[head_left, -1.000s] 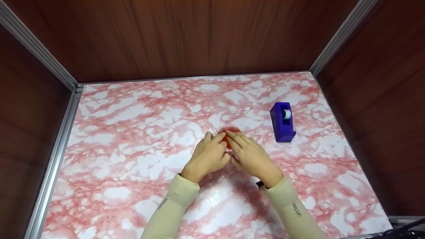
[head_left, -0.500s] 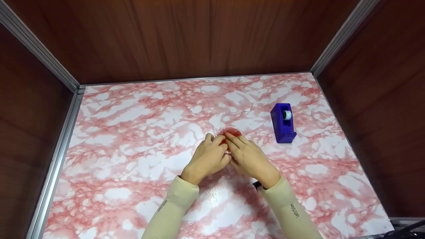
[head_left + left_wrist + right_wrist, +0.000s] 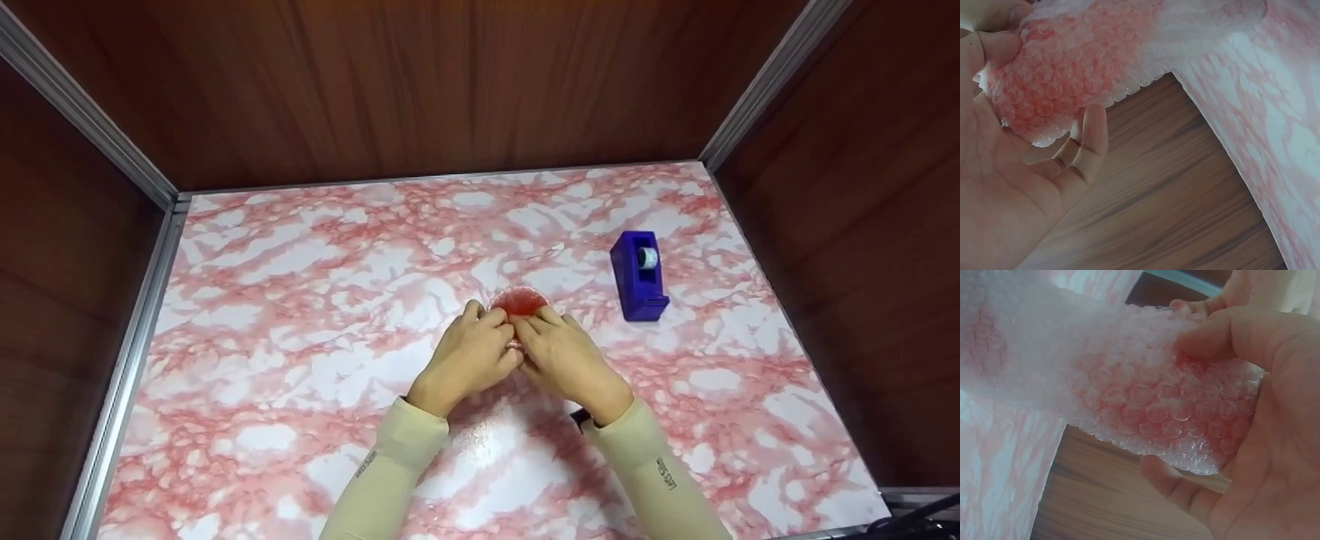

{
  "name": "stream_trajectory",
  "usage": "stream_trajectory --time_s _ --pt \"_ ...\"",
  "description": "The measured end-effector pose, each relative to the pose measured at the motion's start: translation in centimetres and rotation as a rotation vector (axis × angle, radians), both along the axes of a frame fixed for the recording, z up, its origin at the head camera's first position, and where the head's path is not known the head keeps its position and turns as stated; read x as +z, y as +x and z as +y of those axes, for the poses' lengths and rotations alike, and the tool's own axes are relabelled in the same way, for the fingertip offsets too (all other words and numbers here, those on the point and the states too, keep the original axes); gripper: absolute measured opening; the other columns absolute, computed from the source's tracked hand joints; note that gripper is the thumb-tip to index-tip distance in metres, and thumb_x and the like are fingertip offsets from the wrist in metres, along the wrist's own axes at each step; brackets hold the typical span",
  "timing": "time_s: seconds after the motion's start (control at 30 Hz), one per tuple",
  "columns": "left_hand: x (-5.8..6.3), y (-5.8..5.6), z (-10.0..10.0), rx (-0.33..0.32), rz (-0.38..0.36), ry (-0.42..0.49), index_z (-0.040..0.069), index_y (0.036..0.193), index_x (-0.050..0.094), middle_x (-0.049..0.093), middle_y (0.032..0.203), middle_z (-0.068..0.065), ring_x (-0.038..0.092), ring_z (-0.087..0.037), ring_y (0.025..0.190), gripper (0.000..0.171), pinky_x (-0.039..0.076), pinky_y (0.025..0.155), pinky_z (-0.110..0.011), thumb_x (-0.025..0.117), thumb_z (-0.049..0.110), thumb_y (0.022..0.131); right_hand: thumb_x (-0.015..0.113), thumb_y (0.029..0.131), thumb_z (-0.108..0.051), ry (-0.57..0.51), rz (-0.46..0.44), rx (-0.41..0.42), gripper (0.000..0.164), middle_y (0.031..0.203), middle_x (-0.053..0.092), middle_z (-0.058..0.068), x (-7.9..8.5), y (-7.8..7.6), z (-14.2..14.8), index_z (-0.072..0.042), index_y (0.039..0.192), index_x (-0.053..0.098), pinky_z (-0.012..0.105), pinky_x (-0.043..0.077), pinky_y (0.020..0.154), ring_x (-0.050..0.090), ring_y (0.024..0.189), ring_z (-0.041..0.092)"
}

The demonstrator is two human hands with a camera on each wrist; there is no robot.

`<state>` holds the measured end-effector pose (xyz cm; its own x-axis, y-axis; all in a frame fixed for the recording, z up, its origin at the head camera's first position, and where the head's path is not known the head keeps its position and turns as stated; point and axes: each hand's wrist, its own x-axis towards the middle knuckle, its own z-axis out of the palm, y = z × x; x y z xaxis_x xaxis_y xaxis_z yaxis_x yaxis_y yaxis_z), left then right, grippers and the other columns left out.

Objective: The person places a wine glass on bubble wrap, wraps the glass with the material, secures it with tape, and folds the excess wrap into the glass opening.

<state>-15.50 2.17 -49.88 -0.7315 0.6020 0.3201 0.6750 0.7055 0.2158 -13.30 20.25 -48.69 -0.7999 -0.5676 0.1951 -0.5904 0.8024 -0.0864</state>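
Observation:
A red item (image 3: 519,300) wrapped in clear bubble wrap (image 3: 1072,76) is between both hands at the middle of the table. From above, its round red end shows inside a whitish rim of wrap. My left hand (image 3: 471,351) grips the left side, with fingertips at the near part of that end. From the right, my right hand (image 3: 568,358) holds it, thumb laid over the bubbles (image 3: 1151,402) and another finger under the wrap's edge. The wrapped body is long in both wrist views. What the red item is stays hidden under the wrap.
A purple tape dispenser (image 3: 637,277) with a small roll stands to the right on the red-and-white marbled table (image 3: 300,300). Brown wood panels (image 3: 420,90) enclose the back and sides. Dark cables (image 3: 919,521) lie at the bottom right corner.
The right hand's fingers have drawn back from the top of the red end toward its near edge, so more red shows. The left hand has barely moved.

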Motion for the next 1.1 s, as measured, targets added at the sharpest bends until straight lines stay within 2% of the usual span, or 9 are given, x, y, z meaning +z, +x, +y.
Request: stream_trajectory --time_s 0.07,0.17,0.27,0.4,0.53,0.83,1.0,1.1 --pt "0.0 0.0 0.0 -0.001 -0.001 0.002 0.010 0.100 0.076 0.064 0.102 -0.002 0.052 -0.030 0.090 0.028 0.051 0.071 -0.038 0.060 0.029 0.087 0.072 0.091 -0.027 -0.006 -0.007 -0.009 0.058 0.130 0.063 0.013 0.0 0.0 -0.1 0.000 0.139 0.055 0.046 0.050 0.088 0.054 0.115 0.030" --pt "0.0 0.0 -0.1 -0.004 -0.017 -0.011 0.008 0.105 0.076 0.065 0.108 -0.003 0.052 -0.030 0.093 0.031 0.051 0.074 -0.038 0.060 0.028 0.087 0.072 0.090 -0.024 0.012 -0.027 -0.012 0.069 0.140 0.055 0.017 -0.1 0.0 -0.3 0.003 0.148 0.044 0.046 0.047 0.097 0.051 0.123 0.033" --pt "0.0 0.0 -0.1 -0.007 -0.023 -0.011 0.007 0.105 0.076 0.066 0.110 -0.003 0.052 -0.031 0.093 0.032 0.051 0.075 -0.039 0.060 0.028 0.087 0.072 0.089 -0.022 0.039 -0.037 -0.022 0.076 0.146 0.049 0.019 0.0 0.1 -0.4 0.003 0.151 0.038 0.045 0.045 0.100 0.049 0.126 0.034" --pt "-0.1 -0.1 0.0 -0.009 -0.012 0.009 0.008 0.102 0.076 0.065 0.105 -0.002 0.052 -0.030 0.092 0.030 0.051 0.072 -0.039 0.061 0.029 0.086 0.073 0.088 -0.024 0.052 -0.046 -0.045 0.072 0.141 0.055 0.017 0.4 0.2 -0.6 0.004 0.147 0.044 0.043 0.047 0.098 0.051 0.122 0.033" --pt "-0.1 0.0 0.0 -0.019 -0.016 0.016 0.008 0.100 0.076 0.063 0.099 -0.002 0.052 -0.030 0.092 0.028 0.051 0.072 -0.038 0.062 0.029 0.086 0.076 0.085 -0.025 0.074 -0.092 -0.084 0.069 0.133 0.061 0.015 0.8 0.2 -0.9 0.004 0.142 0.051 0.041 0.047 0.097 0.051 0.120 0.031" --pt "-0.2 0.3 0.1 -0.015 -0.048 -0.017 0.011 0.098 0.076 0.061 0.099 -0.001 0.050 -0.029 0.095 0.025 0.050 0.074 -0.039 0.063 0.028 0.086 0.079 0.084 -0.030 0.161 -0.252 -0.207 0.081 0.132 0.063 0.010 1.4 0.1 -1.9 0.001 0.149 0.043 0.045 0.050 0.092 0.049 0.125 0.030" --pt "-0.2 0.3 0.1 -0.016 -0.056 -0.012 0.012 0.101 0.076 0.062 0.099 -0.001 0.051 -0.029 0.095 0.026 0.051 0.073 -0.039 0.063 0.028 0.086 0.079 0.084 -0.030 0.155 -0.266 -0.223 0.080 0.134 0.062 0.011 1.2 -0.1 -2.1 0.001 0.149 0.043 0.048 0.049 0.095 0.047 0.131 0.032" --pt "-0.2 0.1 0.1 -0.020 -0.056 -0.006 0.012 0.100 0.077 0.062 0.099 -0.001 0.051 -0.029 0.094 0.026 0.051 0.073 -0.039 0.063 0.030 0.087 0.080 0.083 -0.030 0.136 -0.254 -0.221 0.080 0.133 0.062 0.012 1.1 -0.3 -2.0 0.002 0.148 0.044 0.048 0.049 0.095 0.048 0.129 0.032"
